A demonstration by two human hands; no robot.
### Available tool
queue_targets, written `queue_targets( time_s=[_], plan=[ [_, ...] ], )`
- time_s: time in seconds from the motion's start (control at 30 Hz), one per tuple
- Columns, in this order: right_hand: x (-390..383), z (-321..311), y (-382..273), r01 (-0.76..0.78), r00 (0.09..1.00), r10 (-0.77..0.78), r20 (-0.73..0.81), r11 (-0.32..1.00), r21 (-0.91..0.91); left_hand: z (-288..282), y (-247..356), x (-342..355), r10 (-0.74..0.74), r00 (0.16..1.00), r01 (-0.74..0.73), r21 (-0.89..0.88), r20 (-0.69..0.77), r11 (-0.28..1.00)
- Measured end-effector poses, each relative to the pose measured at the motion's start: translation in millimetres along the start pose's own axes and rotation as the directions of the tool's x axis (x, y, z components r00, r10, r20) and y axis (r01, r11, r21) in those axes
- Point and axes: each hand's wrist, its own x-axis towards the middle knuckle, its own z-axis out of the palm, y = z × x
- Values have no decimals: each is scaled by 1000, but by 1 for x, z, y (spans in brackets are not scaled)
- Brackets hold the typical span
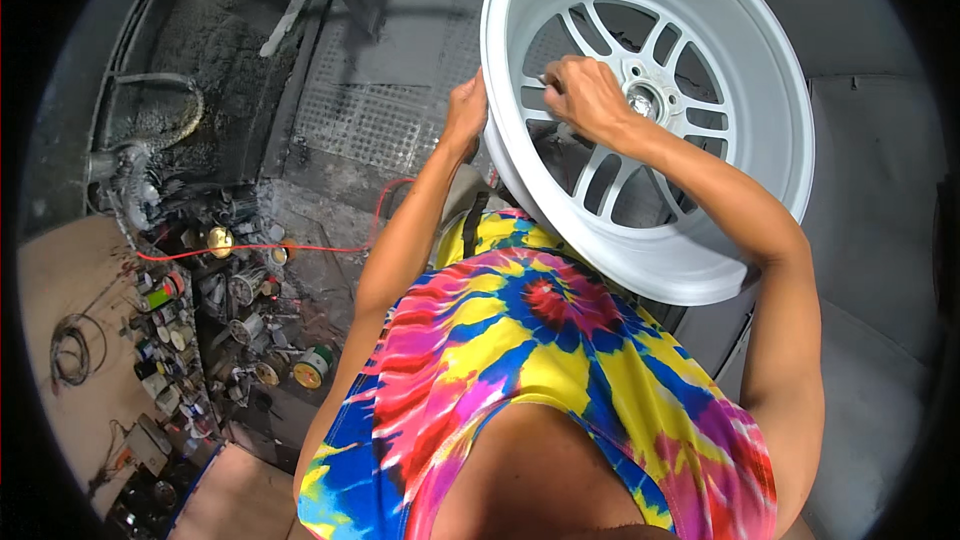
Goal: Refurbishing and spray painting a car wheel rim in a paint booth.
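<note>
From the head camera I see a large white alloy wheel rim held up in front of my chest, its open barrel facing me and its lower edge just above the tie-dye shirt. My right hand reaches inside the barrel, fingers curled shut around a spoke beside the centre hub. My left hand is clamped on the rim's outer left lip, fingers wrapped over the edge.

Down to the left, a cluttered shelf carries many small round cans and tins, mostly dark with pale or yellow-green lids; their labels are too small to tell apart. A red cable runs across above them, and a coil of dark wire lies on the pale board at far left. Behind the rim is a grimy metal mesh panel.
</note>
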Motion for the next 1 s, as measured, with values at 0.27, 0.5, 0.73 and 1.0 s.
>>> queue_targets(
  time_s=[0.27,0.5,0.73,1.0],
  plan=[
    [-1,-28,-20,-377,921,151,359,577,724,-7,-10,11,90,996,-87,125,-15,988],
    [-7,-9,-36,26,993,-49,112,980,197,-7,-10,13,106,994,-105,53,-17,993],
    [-41,-63,-17,137,978,-157,139,980,143,-12,-12,10,184,983,-181,95,-23,979],
    [-90,-40,-28,76,932,-127,338,984,160,-2,6,3,119,993,-120,36,11,992]
  ],
)
